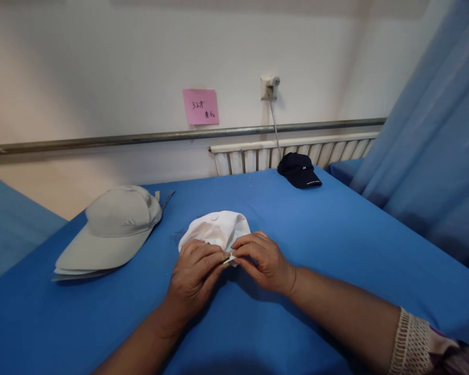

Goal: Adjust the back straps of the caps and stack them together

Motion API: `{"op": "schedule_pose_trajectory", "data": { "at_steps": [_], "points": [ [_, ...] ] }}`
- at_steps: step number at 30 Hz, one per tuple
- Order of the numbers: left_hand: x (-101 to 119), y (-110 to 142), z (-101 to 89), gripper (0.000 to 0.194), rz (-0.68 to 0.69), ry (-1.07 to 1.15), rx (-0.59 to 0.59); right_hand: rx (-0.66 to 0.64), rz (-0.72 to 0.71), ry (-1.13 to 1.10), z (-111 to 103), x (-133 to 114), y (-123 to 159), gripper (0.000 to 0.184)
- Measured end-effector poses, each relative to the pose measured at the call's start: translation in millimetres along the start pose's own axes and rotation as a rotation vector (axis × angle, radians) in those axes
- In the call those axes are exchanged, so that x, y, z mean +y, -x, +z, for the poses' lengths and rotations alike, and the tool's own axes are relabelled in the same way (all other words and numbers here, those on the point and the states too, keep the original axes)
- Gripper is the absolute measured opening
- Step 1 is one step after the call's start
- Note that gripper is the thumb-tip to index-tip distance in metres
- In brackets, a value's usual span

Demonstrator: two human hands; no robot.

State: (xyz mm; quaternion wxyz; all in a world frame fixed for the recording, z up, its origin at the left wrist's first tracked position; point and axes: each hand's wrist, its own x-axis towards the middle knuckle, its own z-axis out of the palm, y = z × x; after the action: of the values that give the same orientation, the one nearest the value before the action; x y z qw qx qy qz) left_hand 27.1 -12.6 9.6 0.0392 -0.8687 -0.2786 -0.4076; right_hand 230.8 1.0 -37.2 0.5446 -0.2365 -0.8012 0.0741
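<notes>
A white cap (234,223) lies at the middle of the blue-covered table, its near edge between my two hands. My left hand (197,271) is closed, thumb and fingers pinching the cap's near edge or strap. From the other side, my right hand (263,262) pinches the same small white part, fingertips almost touching those of the left. Fingers cover most of that part, so I cannot tell whether it is a strap end or a fastener.
A stack of pale grey caps (119,224) sits at the left. One dark navy cap (299,169) rests at the far right edge. Behind the blue table cover (328,291) are a metal rail (140,138), a radiator (254,159) and a wall socket (268,88). A blue curtain (426,146) hangs at right.
</notes>
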Motion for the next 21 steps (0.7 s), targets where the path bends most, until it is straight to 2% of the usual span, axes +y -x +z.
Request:
{"op": "schedule_pose_trajectory", "data": {
  "at_steps": [5,13,21],
  "points": [
    [4,-2,-1.7,0.006,-0.076,0.045,0.013,-0.013,0.007,0.003,-1,0,1,0.008],
    [4,5,-2.9,0.017,0.132,-0.095,0.041,-0.044,-0.035,0.056,-4,-1,1,0.016],
    [4,10,-1.7,0.019,0.153,-0.179,0.11,-0.01,-0.118,0.126,-3,-6,-2,0.016]
  ]
}}
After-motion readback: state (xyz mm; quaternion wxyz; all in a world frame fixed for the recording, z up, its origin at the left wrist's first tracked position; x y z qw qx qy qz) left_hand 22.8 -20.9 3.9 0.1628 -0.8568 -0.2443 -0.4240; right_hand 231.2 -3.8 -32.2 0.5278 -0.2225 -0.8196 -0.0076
